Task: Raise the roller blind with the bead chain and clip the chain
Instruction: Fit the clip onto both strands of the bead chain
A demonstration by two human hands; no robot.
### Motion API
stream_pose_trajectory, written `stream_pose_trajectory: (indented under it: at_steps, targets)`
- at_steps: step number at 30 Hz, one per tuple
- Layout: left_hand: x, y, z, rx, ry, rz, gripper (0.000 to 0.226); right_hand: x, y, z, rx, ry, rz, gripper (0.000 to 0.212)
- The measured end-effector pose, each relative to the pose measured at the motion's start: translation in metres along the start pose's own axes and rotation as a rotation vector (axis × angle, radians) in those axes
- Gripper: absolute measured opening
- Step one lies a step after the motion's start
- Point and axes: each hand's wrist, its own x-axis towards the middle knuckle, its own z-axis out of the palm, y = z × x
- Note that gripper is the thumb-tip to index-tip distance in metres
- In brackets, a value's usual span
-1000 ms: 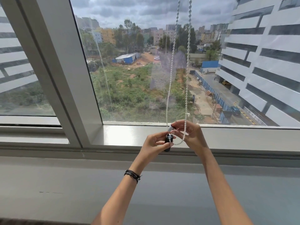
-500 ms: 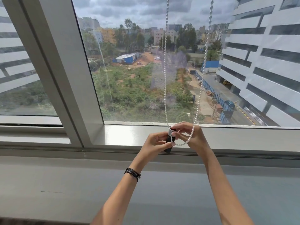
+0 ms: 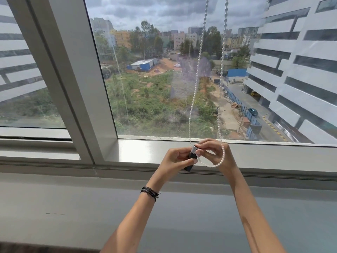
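A white bead chain [image 3: 195, 84] hangs in two strands in front of the window glass and loops at the bottom around my right hand [image 3: 218, 154]. My left hand [image 3: 176, 159] grips a small black clip [image 3: 191, 159] with a silver top, held upright just above the sill. My right hand's fingertips pinch the chain at the clip's silver top. The bottom loop curves under my right palm. The roller blind itself is out of view above the frame.
A pale window sill [image 3: 145, 150] runs across below the glass. A thick slanted window post [image 3: 73, 79] stands to the left. Below the sill lies a grey ledge [image 3: 73, 207]. Outside are buildings, trees and a road.
The two chain strands have swung, spreading apart and then coming closer again. My hands stay together at the clip above the sill, the right fingers shifting on the chain.
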Motion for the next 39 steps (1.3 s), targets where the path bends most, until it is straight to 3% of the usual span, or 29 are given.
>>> stream_pose_trajectory:
  at_steps: [9,13,26,36,39]
  targets:
    - [-0.001,0.000,0.002,-0.001,-0.018,0.009,0.032,-0.008,0.006,-0.001,-0.024,0.010,0.033,0.024]
    - [-0.001,0.002,0.006,0.032,0.027,0.021,0.031,-0.007,0.000,0.000,-0.049,0.007,0.049,0.015]
    - [0.004,-0.004,0.012,0.037,0.076,-0.013,0.037,-0.011,-0.001,-0.002,-0.009,0.020,0.153,0.016]
    - [0.003,-0.015,0.014,0.004,0.133,-0.016,0.055,-0.032,0.000,0.006,-0.110,-0.054,0.213,0.065]
    - [0.002,-0.020,0.015,0.001,0.135,-0.030,0.061,-0.039,0.004,0.011,-0.185,-0.065,0.181,0.067]
